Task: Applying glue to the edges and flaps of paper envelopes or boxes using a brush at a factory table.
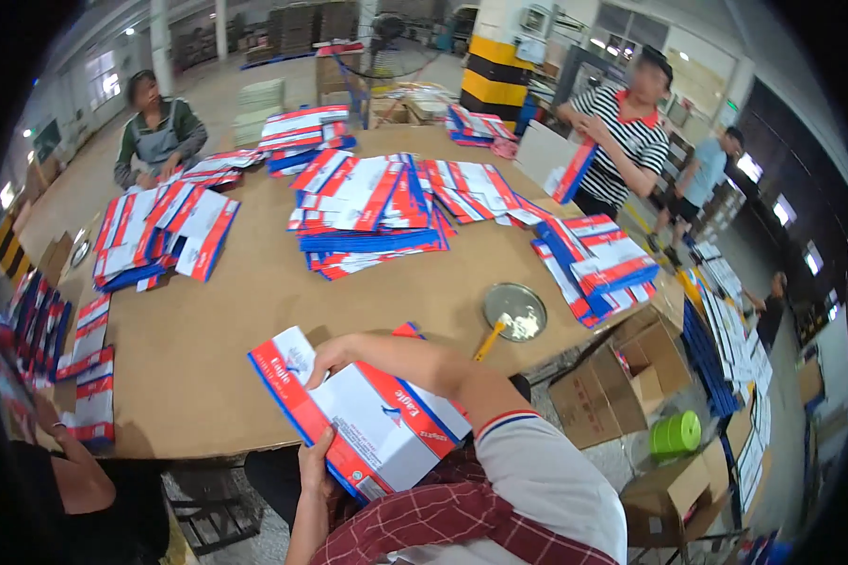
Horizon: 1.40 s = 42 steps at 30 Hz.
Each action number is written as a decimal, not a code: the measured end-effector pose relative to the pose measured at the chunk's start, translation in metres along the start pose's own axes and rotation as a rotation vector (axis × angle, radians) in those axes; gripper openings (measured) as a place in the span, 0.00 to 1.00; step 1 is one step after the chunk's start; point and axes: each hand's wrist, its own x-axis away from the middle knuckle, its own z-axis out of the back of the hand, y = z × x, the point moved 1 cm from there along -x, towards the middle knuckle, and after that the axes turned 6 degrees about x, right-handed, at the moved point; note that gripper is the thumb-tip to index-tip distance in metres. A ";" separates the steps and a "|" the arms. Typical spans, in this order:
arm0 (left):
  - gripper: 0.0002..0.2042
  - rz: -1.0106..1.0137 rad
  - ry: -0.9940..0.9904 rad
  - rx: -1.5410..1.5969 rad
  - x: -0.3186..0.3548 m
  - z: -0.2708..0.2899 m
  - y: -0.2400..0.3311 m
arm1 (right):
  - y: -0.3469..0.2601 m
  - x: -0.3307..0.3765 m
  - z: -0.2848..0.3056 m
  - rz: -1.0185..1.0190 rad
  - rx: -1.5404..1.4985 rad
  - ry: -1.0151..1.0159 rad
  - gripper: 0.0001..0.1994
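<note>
I hold a white box [363,414] with red and blue borders, folded up, over the near edge of the brown table [245,320]. My left hand [316,461] grips its lower edge from below. My right hand [334,356] lies on its top face near the far corner, forearm reaching across from the right. A piece of another red and white blank [407,330] shows just behind my right arm.
Stacks of flat red, white and blue box blanks [372,202] cover the table. A round metal dish with white paste [515,312] and a yellow-handled brush [488,342] sit to my right. Open cartons [622,377] and a green tape roll [676,435] lie on the floor. Other people work around the table.
</note>
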 end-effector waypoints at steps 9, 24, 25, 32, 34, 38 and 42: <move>0.26 0.212 -0.036 -0.007 0.021 0.055 -0.049 | 0.050 -0.037 -0.003 -0.116 0.051 0.037 0.17; 0.24 -0.125 0.046 -0.159 0.032 0.038 0.007 | -0.015 0.095 0.004 0.395 0.778 1.069 0.34; 0.25 -0.149 0.037 -0.171 0.034 0.037 0.014 | -0.013 0.125 -0.005 0.404 0.770 1.135 0.35; 0.29 -0.191 -0.012 -0.268 0.038 0.034 0.040 | 0.088 0.202 -0.037 0.244 0.100 0.897 0.42; 0.30 -0.156 -0.047 -0.294 0.036 0.028 0.043 | 0.097 0.206 -0.042 0.284 0.058 0.829 0.42; 0.32 -0.128 -0.061 -0.284 0.020 0.017 0.035 | 0.120 0.208 -0.034 0.203 -0.173 0.888 0.37; 0.29 0.046 -0.050 -0.231 -0.010 0.033 0.023 | 0.131 0.194 -0.038 0.367 -0.283 0.690 0.24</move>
